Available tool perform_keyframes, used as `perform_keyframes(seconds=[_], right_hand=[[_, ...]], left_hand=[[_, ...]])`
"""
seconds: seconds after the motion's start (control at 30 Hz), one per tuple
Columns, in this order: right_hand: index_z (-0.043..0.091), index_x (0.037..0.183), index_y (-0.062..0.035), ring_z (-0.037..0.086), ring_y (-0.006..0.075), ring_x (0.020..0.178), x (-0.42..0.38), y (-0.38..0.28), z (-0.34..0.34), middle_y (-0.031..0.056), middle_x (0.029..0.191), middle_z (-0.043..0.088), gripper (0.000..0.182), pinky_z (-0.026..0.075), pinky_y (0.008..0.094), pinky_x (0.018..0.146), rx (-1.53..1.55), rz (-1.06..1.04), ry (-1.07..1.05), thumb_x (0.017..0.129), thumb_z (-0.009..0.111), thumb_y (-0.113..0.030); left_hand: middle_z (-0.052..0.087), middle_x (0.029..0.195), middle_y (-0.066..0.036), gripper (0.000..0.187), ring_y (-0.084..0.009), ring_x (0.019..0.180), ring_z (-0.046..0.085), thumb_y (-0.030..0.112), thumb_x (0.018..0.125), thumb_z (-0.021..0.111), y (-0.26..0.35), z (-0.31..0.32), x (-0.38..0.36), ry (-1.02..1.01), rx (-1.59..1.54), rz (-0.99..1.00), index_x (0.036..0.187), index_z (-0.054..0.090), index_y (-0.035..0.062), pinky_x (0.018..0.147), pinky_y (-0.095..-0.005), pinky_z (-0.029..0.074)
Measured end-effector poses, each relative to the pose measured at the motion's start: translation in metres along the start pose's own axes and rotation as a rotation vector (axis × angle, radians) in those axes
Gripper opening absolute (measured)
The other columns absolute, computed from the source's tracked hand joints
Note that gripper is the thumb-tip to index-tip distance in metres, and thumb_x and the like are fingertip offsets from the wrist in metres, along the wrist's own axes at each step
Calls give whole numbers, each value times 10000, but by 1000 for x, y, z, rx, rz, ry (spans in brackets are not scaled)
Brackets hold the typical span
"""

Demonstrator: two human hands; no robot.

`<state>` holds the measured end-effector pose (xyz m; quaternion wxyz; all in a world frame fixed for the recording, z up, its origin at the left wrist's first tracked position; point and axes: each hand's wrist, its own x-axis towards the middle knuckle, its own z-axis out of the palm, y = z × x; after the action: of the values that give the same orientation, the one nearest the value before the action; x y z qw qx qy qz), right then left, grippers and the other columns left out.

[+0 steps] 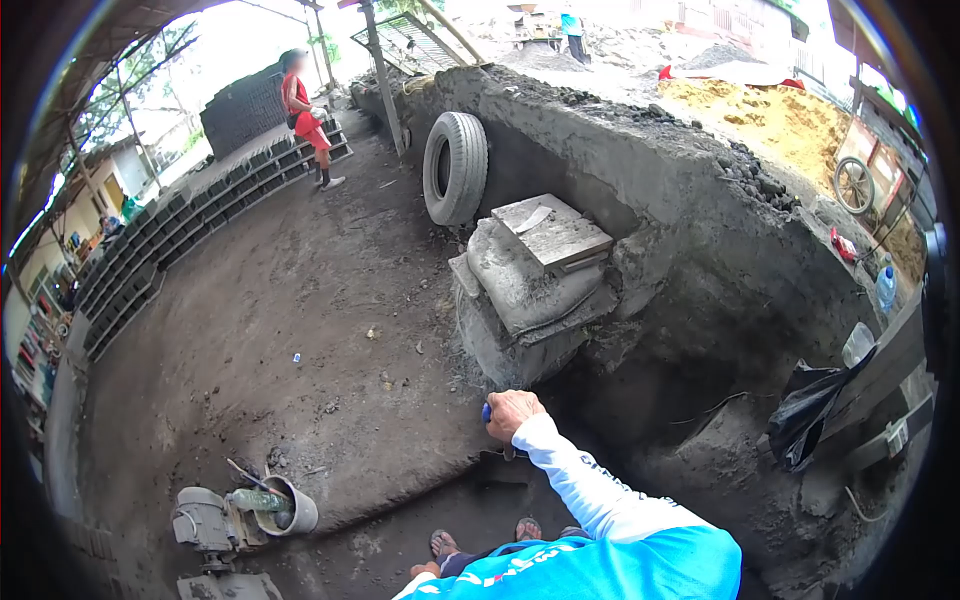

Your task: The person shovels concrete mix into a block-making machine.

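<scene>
My right hand (513, 413) is stretched forward in a white sleeve, its fingers closed round a small blue object (486, 412), most of which the hand hides. Just beyond it stands a dusty stack of filled sacks (530, 285) with a wooden board (553, 230) on top. Low in the view, my left hand (425, 570) shows only in part beside my leg, and its fingers cannot be made out.
A tire (456, 168) leans against the concrete wall (600, 150). A bucket (290, 508) and a motor (203, 520) stand at lower left. A person in red (302, 105) stands by stacked blocks (200, 215). A black bag (803, 410) hangs at right.
</scene>
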<state>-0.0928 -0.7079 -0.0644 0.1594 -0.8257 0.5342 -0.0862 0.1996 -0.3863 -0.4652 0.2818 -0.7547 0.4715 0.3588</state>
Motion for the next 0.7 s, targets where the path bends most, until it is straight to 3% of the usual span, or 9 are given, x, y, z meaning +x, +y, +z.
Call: perform_keyframes(seconds=[0.13, 0.23, 0.3, 0.4, 0.47, 0.53, 0.57, 0.67, 0.7], right_hand=[[671, 838, -19, 699, 349, 820, 0, 3, 1, 194, 811, 696, 221, 553, 432, 760, -25, -27, 7, 729, 579, -187], [665, 838, -14, 700, 347, 811, -3, -2, 3, 186, 809, 699, 216, 555, 428, 759, -35, -40, -3, 726, 583, -179], [663, 841, -12, 703, 339, 812, -4, -7, 11, 183, 821, 703, 209, 559, 419, 754, -62, -44, -34, 723, 593, -170], [664, 863, -13, 706, 331, 814, -16, -25, 18, 193, 830, 702, 214, 560, 417, 746, 2, -62, 2, 744, 614, -183], [668, 880, -47, 709, 329, 825, -17, -34, 38, 179, 832, 710, 188, 557, 428, 739, 24, -80, 48, 804, 608, -208], [673, 894, -80, 699, 343, 852, -25, -42, 44, 175, 877, 711, 180, 554, 437, 757, 53, -115, 32, 840, 584, -227], [679, 909, -120, 685, 307, 896, -33, -37, 67, 123, 939, 706, 183, 531, 414, 842, 225, -229, 315, 862, 593, -275], [680, 913, -122, 684, 303, 899, -53, -45, 76, 121, 942, 706, 185, 530, 411, 842, 233, -224, 286, 863, 593, -278], [680, 914, -122, 683, 301, 900, -56, -50, 78, 121, 942, 706, 186, 530, 410, 842, 221, -205, 253, 863, 594, -279]], left_hand=[[683, 1003, -142, 234, -252, 934, 648, 264, 913, 601, 33, -19, 19, 359, 70, 270, 1013, 708, 82, 788, -379, 505], [718, 867, -136, 221, -224, 790, 690, 235, 912, 612, 82, -97, 1, 758, -60, 362, 914, 730, 48, 688, -356, 528], [601, 694, -90, 159, -140, 680, 558, 106, 853, 668, 139, -206, -102, 623, -1548, 415, 772, 629, -25, 653, -313, 465], [626, 742, -120, 220, -210, 677, 577, 216, 908, 639, 171, -323, -199, 957, -1233, 743, 833, 621, 10, 658, -357, 467], [647, 877, -112, 163, -264, 831, 616, 208, 888, 644, 185, -370, -239, 1059, -1211, 1036, 860, 641, 48, 784, -384, 471], [663, 912, -111, 147, -289, 904, 625, 206, 841, 669, 202, -404, -266, 1201, -961, 1184, 865, 653, 62, 840, -403, 469], [670, 936, -116, 160, -296, 922, 628, 217, 824, 682, 209, -412, -271, 1250, -814, 1249, 872, 659, 67, 845, -410, 472], [687, 934, -118, 305, -327, 930, 639, 372, 808, 684, 234, -399, -258, 1030, -522, 1130, 912, 700, 86, 889, -454, 455], [707, 909, -134, 373, -321, 928, 669, 428, 810, 667, 232, -393, -258, 999, -194, 1024, 931, 714, 78, 856, -416, 497]])
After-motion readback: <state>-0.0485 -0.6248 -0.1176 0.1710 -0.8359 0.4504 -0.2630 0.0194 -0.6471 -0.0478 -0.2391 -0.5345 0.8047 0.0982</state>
